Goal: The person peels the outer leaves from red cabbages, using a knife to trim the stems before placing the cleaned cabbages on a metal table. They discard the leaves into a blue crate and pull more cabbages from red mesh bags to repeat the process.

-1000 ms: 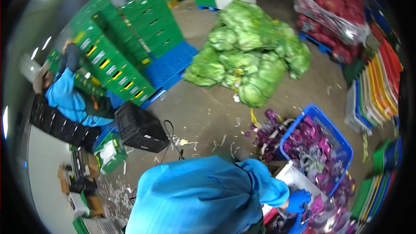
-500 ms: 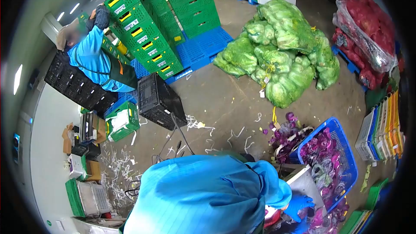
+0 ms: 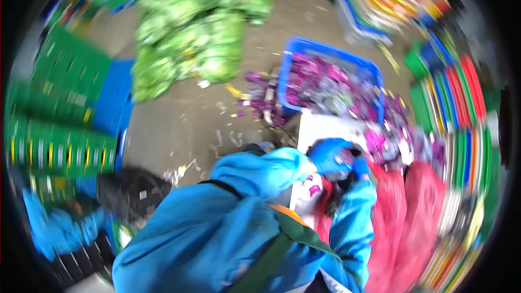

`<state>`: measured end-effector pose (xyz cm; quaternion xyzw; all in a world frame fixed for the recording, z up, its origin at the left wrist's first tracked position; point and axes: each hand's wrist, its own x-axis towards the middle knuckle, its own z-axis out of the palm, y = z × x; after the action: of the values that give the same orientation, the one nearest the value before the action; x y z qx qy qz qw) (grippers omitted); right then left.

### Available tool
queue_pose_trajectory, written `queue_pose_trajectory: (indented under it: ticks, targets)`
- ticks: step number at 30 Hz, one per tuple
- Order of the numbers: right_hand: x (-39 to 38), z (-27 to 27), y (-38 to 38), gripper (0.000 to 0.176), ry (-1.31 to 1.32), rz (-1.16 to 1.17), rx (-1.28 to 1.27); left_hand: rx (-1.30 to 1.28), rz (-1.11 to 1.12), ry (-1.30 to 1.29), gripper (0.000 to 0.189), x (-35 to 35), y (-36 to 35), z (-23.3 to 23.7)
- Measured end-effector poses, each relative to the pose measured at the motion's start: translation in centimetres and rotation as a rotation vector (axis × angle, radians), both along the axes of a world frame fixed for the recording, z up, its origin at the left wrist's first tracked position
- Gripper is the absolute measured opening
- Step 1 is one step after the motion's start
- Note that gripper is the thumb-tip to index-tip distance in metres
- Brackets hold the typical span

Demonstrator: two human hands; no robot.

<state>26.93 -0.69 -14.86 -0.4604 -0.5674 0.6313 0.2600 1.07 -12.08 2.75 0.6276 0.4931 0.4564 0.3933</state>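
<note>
My left hand [image 3: 329, 155], in a blue glove, curves over a dark purple round thing [image 3: 344, 159], which looks like a red cabbage and is mostly covered. Close on its right is my right hand [image 3: 360, 166], also gloved in blue; motion blur hides how its fingers lie. Both hands are above the near end of a white board [image 3: 325, 128]. Below them, purple scraps [image 3: 312, 187] lie on a pale surface beside red mesh sacks [image 3: 388, 206].
Beyond the board stands a blue crate [image 3: 287, 73] of purple cabbage leaves, with more leaves on the floor around it. Bagged green cabbages [image 3: 201, 21] are piled at upper left. Stacked green crates [image 3: 59, 141] and a co-worker in blue [image 3: 62, 222] are at left. Coloured crates [image 3: 456, 97] line the right.
My view has swung right, so the crate and cabbage pile sit further left. Both gloved hands now show together; before, one blue glove was plain at the board's edge.
</note>
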Motion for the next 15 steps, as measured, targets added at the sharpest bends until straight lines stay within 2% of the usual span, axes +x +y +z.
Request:
queue_pose_trajectory:
  ticks: [2,4,6,8,9,10,11,12,13,14,15]
  targets:
    - [-3.3,4.5,-4.0,0.035,0.1,-0.245,-0.081,0.092,0.055,0.049,0.073,1.1,0.5,-3.2]
    - [-2.4,1.8,-3.6,0.04,-0.382,-0.282,0.146,0.142,0.065,0.268,0.076,1.7,1.0,-3.6]
    - [-1.8,-0.6,-3.6,0.051,-0.229,-0.23,0.144,0.139,-0.029,0.176,0.079,1.2,1.4,-3.1]
    - [-2.5,-1.0,-3.9,0.056,-0.443,-0.274,0.102,0.153,-0.132,0.082,0.076,0.7,1.9,-4.0]
    - [-4.8,3.8,-5.2,0.049,-0.707,-0.271,0.166,-0.058,-0.291,0.074,0.076,-0.3,2.3,-0.6]
    - [-7.8,11.2,-6.8,0.024,-1.109,-0.254,0.167,0.01,-0.357,-0.021,0.076,-0.5,2.7,-2.3]
    - [-6.8,6.2,-6.4,0.03,-0.932,-0.445,0.339,0.117,-0.369,0.008,0.075,-1.0,3.1,-4.3]
    - [-7.7,5.6,-6.4,0.035,-1.0,-0.572,0.246,0.208,-0.393,0.069,0.08,-1.8,3.9,-4.9]
    - [-8.6,8.8,-6.8,0.041,-0.903,-0.73,0.259,0.137,-0.445,0.06,0.084,-2.2,4.6,-3.7]
    - [-9.9,11.6,-6.5,0.044,-0.942,-0.921,0.142,0.157,-0.508,0.157,0.09,-2.3,6.4,-4.2]
    - [-10.3,12.9,-6.2,0.039,-0.836,-0.998,0.183,0.134,-0.541,0.155,0.098,-2.0,7.1,-3.0]
